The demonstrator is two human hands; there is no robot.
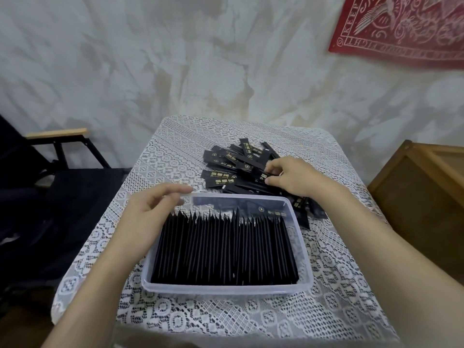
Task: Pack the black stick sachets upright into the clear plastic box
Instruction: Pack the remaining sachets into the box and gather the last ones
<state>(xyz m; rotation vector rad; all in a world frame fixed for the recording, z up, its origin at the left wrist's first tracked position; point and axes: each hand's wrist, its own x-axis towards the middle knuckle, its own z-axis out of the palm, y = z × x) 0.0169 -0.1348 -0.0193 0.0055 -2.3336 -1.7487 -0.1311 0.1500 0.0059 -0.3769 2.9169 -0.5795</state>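
The clear plastic box (226,288) sits in the middle of the table, filled almost wall to wall with a row of black stick sachets (226,247) standing on edge. Behind it lies a loose pile of black sachets (233,162) with gold print. My left hand (153,209) holds the box's far left corner, fingers along the rim and thumb inside. My right hand (291,177) reaches into the pile and pinches one sachet (261,175) between thumb and fingers. A few more sachets lie hidden under my right forearm.
A white lace tablecloth (175,156) covers the small table. A dark folding chair with a wooden armrest (56,133) stands at the left, a wooden crate (421,197) at the right. A red cloth (401,28) hangs on the wall.
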